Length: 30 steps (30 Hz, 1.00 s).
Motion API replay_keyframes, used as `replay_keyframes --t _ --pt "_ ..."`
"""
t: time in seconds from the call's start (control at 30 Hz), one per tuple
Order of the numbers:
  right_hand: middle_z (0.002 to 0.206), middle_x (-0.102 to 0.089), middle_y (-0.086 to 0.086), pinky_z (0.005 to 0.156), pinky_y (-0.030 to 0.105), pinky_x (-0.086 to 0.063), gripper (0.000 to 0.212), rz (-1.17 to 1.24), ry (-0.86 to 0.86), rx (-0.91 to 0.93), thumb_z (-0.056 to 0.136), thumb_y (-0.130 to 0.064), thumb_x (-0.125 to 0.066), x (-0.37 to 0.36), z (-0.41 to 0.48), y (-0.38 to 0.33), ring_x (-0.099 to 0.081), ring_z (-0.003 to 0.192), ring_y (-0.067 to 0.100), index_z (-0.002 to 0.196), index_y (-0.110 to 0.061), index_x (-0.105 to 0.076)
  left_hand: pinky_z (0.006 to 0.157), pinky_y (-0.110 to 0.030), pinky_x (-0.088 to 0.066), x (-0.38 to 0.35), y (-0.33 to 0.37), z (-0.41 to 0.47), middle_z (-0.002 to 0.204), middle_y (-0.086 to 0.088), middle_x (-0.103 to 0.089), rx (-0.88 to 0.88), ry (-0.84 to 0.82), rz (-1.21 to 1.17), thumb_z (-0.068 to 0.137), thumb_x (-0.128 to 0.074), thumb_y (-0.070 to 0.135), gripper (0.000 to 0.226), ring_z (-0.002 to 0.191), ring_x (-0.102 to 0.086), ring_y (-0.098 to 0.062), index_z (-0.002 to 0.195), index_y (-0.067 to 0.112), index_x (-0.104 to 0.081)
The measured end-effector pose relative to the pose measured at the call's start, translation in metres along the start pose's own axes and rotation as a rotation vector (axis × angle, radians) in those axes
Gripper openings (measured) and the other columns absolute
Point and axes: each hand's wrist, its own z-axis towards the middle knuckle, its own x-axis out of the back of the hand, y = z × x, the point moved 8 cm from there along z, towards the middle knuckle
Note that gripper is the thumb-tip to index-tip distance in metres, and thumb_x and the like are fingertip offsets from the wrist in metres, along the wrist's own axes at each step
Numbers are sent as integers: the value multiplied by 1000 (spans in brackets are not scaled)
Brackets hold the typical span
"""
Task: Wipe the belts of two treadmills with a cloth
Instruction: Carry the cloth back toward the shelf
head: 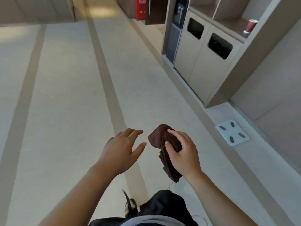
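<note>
Head view, the only one: the dark brown folded towelling cloth (160,136) is bunched in the right hand (182,154), grip closed around its middle, one end poking forward and the other hanging below the wrist. The left hand (120,149) is just beside it, not touching, fingers spread and loose, grip empty. Below is pale floor with darker stripes (65,95). I see no treadmill or belt, so I judge this as transit, cloth ready; whether either belt is wiped I cannot tell. Writing: the red wall-mounted cabinet (140,8) carries white characters, too blurred to read. The white square floor scale (232,132) shows no legible mark.
</note>
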Motion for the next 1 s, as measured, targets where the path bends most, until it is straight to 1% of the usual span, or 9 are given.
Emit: replay_keyframes --t 0.13,0.23,0.3,0.43,0.53,0.67,0.8,0.9,1.0 --pt "117 -60 -18 95 18 -41 34 -32 158 -137 85 -24 -64 26 72 33 -54 111 3 119 -28 -63 92 -29 -40 0 12 113 139 14 -43 -142 -113 -24 92 -28 58 52 102 -58 -11 138 36 -33" --pt "116 -60 -17 95 22 -43 34 -42 240 -219 85 -24 -64 35 132 63 -55 111 4 119 -28 -63 91 -28 -40 -4 11 198 137 16 -44 -222 -171 -16 92 -30 56 50 100 -57 -11 137 37 -35" --pt "117 -60 -16 96 25 -44 34 -39 267 -245 86 -24 -63 34 184 82 -55 111 5 120 -27 -62 91 -28 -40 -4 0 262 136 16 -45 -225 -189 -25 92 -31 55 49 100 -57 -11 137 36 -37" --pt "118 -60 -16 98 26 -45 35 -50 207 -215 87 -25 -62 21 313 105 -54 111 4 121 -27 -61 90 -30 -41 2 -25 388 137 15 -44 -175 -211 2 92 -30 55 49 104 -55 -9 137 36 -36" --pt "120 -60 -14 98 26 -44 34 -59 125 -173 86 -25 -62 10 409 109 -54 113 5 121 -27 -61 89 -30 -42 16 -44 467 137 15 -44 -116 -227 16 92 -30 56 49 102 -56 -10 137 37 -35" --pt "118 -60 -15 96 23 -43 34 -52 34 -129 86 -26 -62 -12 529 107 -54 112 5 120 -28 -61 89 -31 -43 45 -82 557 135 15 -46 -21 -169 2 92 -31 57 49 105 -55 -10 135 37 -37" --pt "116 -60 -17 95 20 -43 35 -23 8 -85 83 -32 -58 -34 632 106 -54 111 1 118 -29 -62 88 -31 -44 60 -125 642 133 15 -47 71 -132 -31 91 -33 57 48 110 -53 -9 134 37 -40" --pt "116 -60 -17 94 20 -43 38 -23 36 -90 82 -36 -56 -41 705 117 -55 110 3 119 -30 -62 88 -31 -44 63 -135 727 132 15 -49 35 -143 -31 91 -33 56 48 106 -55 -10 133 36 -41" --pt "117 -61 -13 95 23 -45 36 -39 123 -123 84 -31 -59 -30 769 132 -56 110 6 120 -28 -62 85 -31 -44 70 -122 823 131 15 -49 -88 -166 -10 91 -32 58 48 96 -57 -10 132 37 -41"
